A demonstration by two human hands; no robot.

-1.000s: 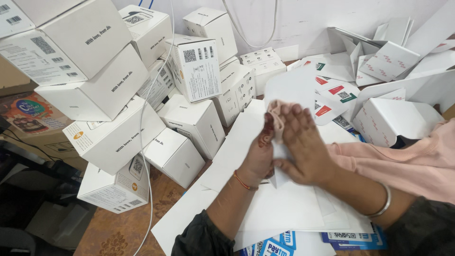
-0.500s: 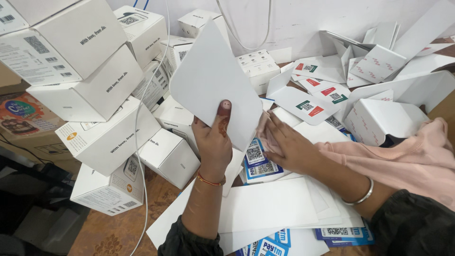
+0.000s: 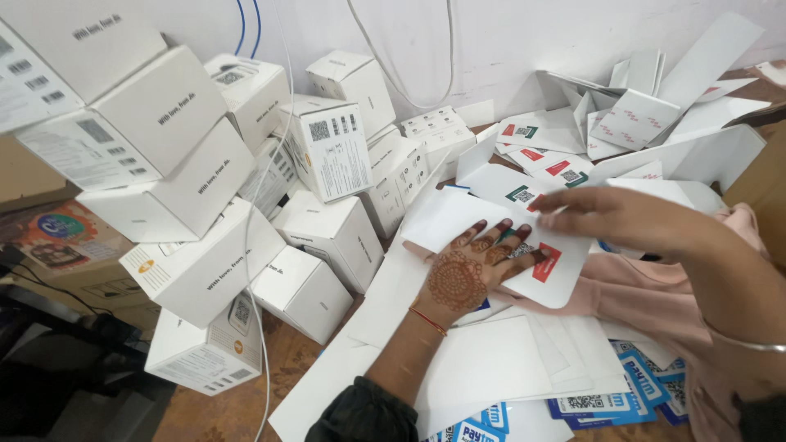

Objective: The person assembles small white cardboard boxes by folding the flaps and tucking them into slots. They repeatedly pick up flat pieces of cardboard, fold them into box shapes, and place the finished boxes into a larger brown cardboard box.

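My left hand, with a henna pattern on its back, lies flat with fingers spread on a white card that bears a red mark and a square code. My right hand hovers just above the same card's far edge, fingers stretched out toward the left, holding nothing. Under both hands lies a loose pile of white sheets and several blue-and-white printed cards near the bottom edge.
A heap of white cardboard boxes fills the left and back. Folded flat white box blanks lie at the back right. White and blue cables hang over the boxes. Pink cloth lies under my right forearm.
My left hand has lowered the raised white sheet and now presses flat on a card. My right hand has lifted off the pile and hovers above it.
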